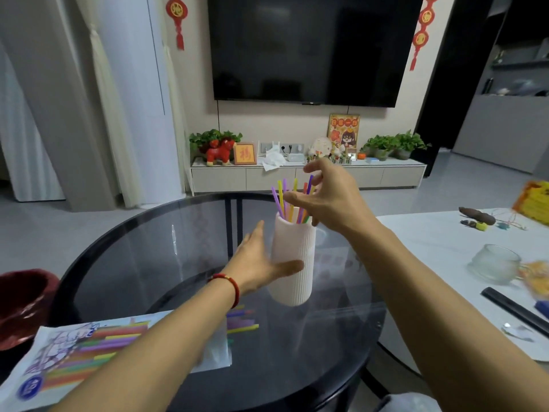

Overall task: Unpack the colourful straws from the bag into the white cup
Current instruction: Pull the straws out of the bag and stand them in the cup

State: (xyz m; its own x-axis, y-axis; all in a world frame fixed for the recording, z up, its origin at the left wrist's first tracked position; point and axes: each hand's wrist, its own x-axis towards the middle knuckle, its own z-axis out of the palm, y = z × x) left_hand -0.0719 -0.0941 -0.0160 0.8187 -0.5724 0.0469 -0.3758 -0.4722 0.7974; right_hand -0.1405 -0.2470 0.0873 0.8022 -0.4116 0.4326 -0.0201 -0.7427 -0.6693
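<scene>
While both hands spread open, straws upright in white cup, tips fanning upward.

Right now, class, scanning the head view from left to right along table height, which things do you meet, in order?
Dark red bowl → straw bag → left hand → white cup → right hand → glass mug.
</scene>
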